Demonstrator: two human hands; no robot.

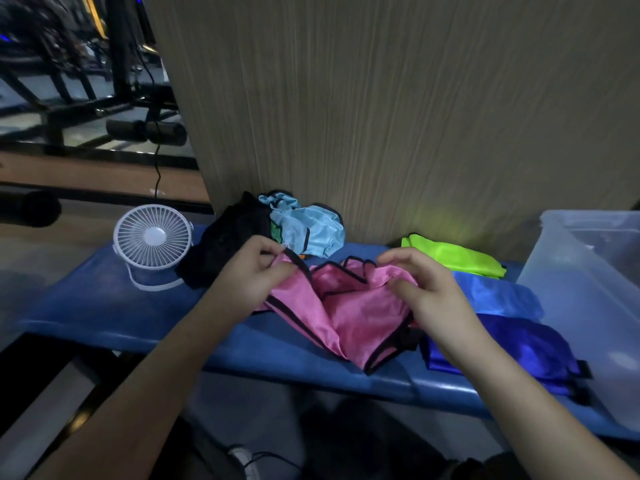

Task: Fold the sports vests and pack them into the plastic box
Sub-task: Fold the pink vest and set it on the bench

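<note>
Pink vest [346,306] lies crumpled mid-table [114,306], black-trimmed. Left hand [254,271] pinches the trim at one strap; right hand [424,289] pinches a fabric bunch at the other side, hands apart. Thin slippery mesh, light, floppy; likely best held at the trim edges. Plastic box [585,292] is cut off at right, contents unclear. The unfolded pile [277,230] behind is tangled, so its count is unclear.

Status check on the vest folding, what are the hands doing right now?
Left hand and right hand both pinching pink vest, spread on blue bench. Plastic box at right, open. Nothing in the way.
</note>
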